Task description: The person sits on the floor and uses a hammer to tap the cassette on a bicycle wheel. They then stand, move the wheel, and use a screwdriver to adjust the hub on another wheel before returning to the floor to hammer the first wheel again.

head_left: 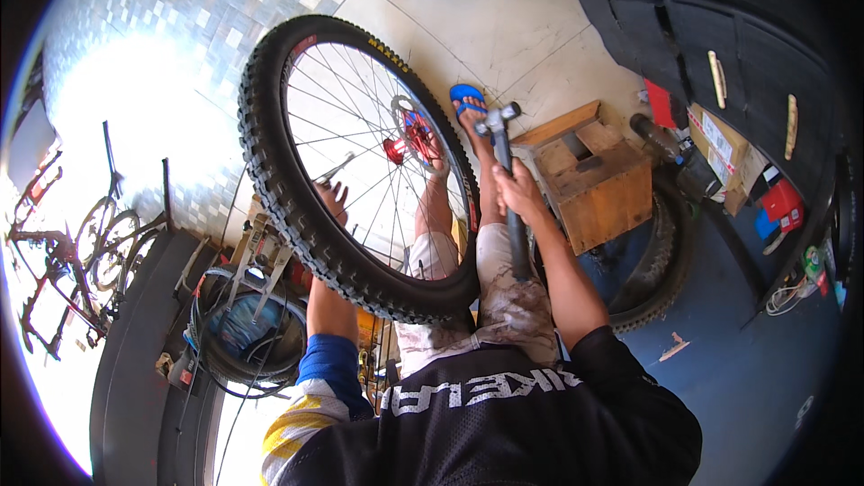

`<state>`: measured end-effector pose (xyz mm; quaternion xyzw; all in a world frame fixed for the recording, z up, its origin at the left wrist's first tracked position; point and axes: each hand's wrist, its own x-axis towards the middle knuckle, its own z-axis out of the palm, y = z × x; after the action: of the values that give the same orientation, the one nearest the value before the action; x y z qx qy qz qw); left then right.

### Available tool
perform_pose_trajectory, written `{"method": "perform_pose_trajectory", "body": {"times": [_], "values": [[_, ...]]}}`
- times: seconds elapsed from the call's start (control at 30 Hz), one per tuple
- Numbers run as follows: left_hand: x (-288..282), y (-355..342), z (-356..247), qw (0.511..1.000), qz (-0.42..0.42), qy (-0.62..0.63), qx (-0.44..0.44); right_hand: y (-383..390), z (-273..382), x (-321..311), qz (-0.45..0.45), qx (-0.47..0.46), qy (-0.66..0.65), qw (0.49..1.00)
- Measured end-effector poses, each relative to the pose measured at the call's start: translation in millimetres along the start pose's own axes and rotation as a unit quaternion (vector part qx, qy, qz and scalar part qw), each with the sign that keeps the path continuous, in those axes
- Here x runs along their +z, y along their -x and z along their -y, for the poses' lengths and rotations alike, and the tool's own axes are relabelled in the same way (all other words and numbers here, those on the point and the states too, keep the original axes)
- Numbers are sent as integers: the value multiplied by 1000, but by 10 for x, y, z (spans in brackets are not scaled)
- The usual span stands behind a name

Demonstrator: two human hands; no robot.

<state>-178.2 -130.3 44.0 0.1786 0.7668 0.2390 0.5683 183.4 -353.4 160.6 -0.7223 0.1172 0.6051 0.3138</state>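
A bicycle wheel (270, 180) with a knobby black tyre, thin spokes and a red hub (396, 149) stands upright in front of my knees. My left hand (331, 201) reaches through behind the rim and grips the tyre on its left side. My right hand (520, 191) is closed around the dark barrel of an upright floor pump (506, 171), just below its grey T-handle. A foot in a blue sandal (466, 101) rests on the tiled floor beyond the pump.
A wooden box (601, 189) stands right of the pump, with another knobby tyre (661, 261) lying beside it. Cardboard boxes and small packages (729, 148) line the right wall. A tool bucket with coiled cables (243, 324) sits lower left. Bicycles (72, 261) stand outside at left.
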Motion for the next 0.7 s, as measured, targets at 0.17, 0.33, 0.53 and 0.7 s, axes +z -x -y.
{"method": "perform_pose_trajectory", "body": {"times": [0.17,0.33,0.53,0.7], "values": [[42,373,-1453,990,-57,-98,87,329,-347,-872,-108,-22,164,980],[-147,1583,-2732,949,-5,73,305,1139,-272,-1218,-72,37,220,972],[414,2995,-3573,889,225,157,367,2013,-286,-1244,-128,16,181,975],[775,3997,-3776,829,346,106,427,2351,-87,-1265,-158,-82,141,974]]}}
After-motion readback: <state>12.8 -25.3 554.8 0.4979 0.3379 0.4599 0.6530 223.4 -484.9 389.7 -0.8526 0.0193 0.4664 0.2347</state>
